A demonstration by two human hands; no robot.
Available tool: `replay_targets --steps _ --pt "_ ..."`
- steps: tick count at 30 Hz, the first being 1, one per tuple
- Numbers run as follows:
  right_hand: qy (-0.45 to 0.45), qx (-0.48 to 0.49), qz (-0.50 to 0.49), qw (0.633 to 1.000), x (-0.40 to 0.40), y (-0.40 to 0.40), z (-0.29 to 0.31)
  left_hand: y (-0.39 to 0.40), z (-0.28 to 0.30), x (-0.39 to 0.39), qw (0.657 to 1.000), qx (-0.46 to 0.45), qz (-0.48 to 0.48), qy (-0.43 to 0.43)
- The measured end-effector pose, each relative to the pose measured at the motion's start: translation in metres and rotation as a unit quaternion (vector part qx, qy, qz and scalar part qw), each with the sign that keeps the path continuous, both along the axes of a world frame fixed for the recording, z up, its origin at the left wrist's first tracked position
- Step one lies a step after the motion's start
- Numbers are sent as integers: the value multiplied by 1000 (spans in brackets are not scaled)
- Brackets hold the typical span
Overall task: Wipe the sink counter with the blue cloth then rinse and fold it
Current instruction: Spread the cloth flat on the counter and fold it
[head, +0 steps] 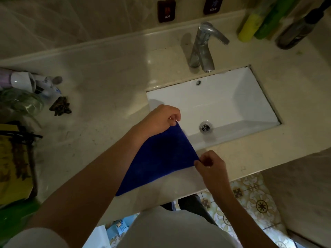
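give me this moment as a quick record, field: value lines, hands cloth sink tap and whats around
left hand: left hand pinches the far corner of the blue cloth
right hand: right hand pinches the near-right corner
cloth: spread taut between both hands, over the counter edge by the sink
tap: faucet, no water seen running
sink: drain visible, basin holds no objects
counter right: bottles at back

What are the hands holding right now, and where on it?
The blue cloth: the left hand pinches its far corner, the right hand pinches the near-right corner, both with curled fingers.
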State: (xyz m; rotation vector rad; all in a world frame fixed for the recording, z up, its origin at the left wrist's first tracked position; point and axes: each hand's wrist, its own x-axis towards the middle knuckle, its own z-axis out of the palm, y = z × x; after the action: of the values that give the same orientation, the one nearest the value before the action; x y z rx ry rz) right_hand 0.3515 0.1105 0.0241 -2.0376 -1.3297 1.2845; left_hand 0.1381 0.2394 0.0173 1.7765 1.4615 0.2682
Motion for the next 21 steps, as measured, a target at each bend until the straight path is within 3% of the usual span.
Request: replay_targets --steps 4,7,13,21 --pt "61 9 36 997 -18 -11 34 -16 32 -34 999 29 -17 -18" --pt "93 6 120 988 -47 -27 42 -46 48 -74 999 38 -9 -10" --pt "44 33 327 944 -118 -61 13 -118 35 -146 994 -9 95 52" --pt "-81 148 493 854 -179 -85 -36 -152 -17 -179 980 -41 188 45"
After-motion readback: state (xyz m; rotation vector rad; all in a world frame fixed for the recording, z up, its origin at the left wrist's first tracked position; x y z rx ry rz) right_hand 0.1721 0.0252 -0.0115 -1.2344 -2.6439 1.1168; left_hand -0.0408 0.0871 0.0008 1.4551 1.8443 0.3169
